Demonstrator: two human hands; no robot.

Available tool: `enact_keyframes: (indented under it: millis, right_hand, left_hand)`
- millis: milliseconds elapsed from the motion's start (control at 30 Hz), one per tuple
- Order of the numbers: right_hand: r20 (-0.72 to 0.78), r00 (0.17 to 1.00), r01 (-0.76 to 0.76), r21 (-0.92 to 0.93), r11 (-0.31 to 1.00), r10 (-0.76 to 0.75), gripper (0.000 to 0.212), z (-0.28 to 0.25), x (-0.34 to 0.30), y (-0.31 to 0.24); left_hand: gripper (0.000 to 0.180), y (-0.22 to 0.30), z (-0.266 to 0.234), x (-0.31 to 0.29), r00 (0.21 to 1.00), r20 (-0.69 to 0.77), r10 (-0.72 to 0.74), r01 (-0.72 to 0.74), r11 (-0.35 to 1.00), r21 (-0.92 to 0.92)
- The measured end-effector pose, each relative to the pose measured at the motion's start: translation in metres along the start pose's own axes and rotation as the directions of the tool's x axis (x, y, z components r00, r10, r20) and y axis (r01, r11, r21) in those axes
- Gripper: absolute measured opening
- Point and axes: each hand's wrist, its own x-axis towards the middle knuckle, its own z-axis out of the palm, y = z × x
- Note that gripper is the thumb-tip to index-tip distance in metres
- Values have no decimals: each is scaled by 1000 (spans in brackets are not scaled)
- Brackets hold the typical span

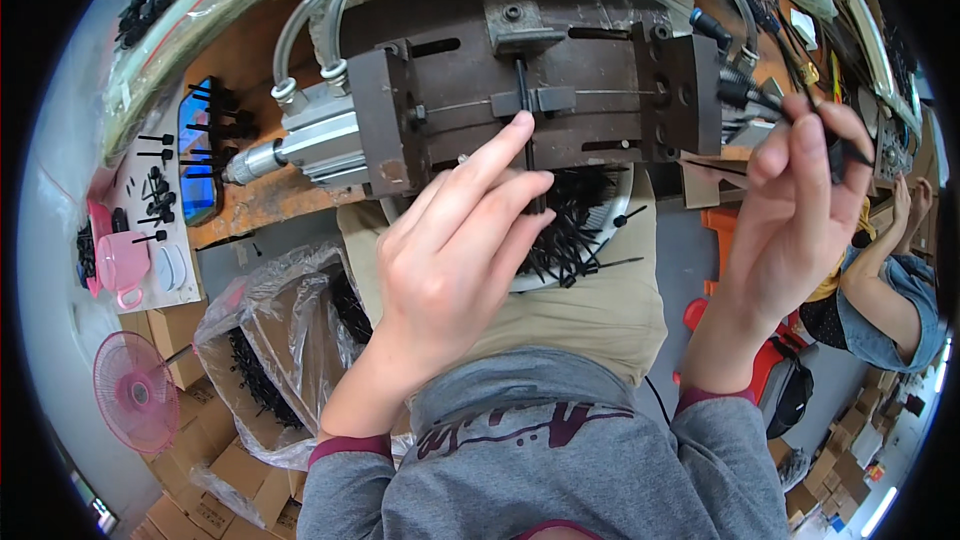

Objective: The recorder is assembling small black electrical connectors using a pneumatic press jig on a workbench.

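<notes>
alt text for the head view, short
A person's left hand presses a thin black plastic pin into a dark metal press fixture, while the right hand holds more black pins beside it.

We saw brown cardboard boxes (215, 485) stacked on the floor at the lower left, beside a pink fan. Above them a clear plastic bag (262, 340) stood open and crumpled, holding black parts. More cardboard boxes (880, 415) lay at the far lower right, small and partly hidden. A white card (803, 28) sat on the worktop at the upper right. A long clear plastic sheet (200, 20) ran along the top edge. We saw no screens.
</notes>
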Motion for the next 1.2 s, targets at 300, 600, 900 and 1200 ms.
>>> enact_keyframes:
  millis: [300,600,900,1200]
  right_hand:
    - [313,822,567,-363,739,-477,22,8,67,-6]
    - [363,792,610,-493,620,-491,26,11,65,-4]
    - [386,802,598,-517,612,-456,31,11,27,-4]
    - [701,673,702,-505,502,-237,40,10,-14,-14]
  left_hand:
    - [24,6,11,11,995,82,58,-80,953,294]
    - [23,10,5,15,995,104,-1,-33,947,319]
    - [23,12,5,16,993,111,-41,4,949,315]
    - [42,31,-5,22,996,22,-82,85,935,-345]
